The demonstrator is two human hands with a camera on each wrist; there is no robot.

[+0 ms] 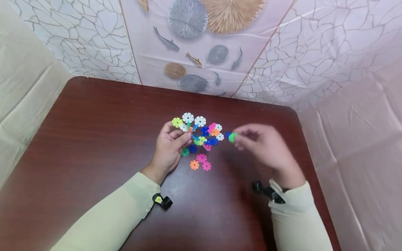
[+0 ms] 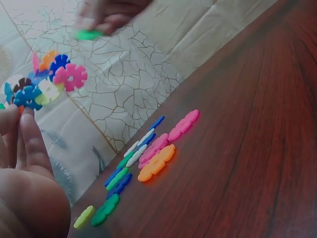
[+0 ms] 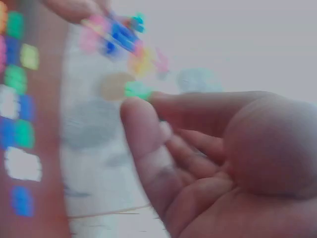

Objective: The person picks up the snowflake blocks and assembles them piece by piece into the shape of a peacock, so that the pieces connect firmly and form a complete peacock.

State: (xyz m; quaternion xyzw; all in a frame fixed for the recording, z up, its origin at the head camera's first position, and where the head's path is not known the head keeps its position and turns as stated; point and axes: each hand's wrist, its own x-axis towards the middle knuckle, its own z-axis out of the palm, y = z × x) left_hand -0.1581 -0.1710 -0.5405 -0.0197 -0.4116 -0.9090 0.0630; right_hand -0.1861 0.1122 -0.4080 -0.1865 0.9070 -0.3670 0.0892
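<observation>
Low at the near side, two pale sleeves (image 1: 106, 212) reach out over the table (image 1: 94, 146). Past the cuffs, the left hand (image 1: 167, 148) holds a cluster of joined discs (image 2: 59, 74) up off the wood between thumb and fingers; opposite, the blurred right hand (image 1: 265, 146) pinches a green disc (image 1: 232, 137), pointing it at the cluster, apart from it. Down on the tabletop, loose discs (image 2: 157, 164): orange and pink nearest, green, blue, white and yellow too. Farthest back rises a fish-printed backdrop (image 1: 157, 66).
</observation>
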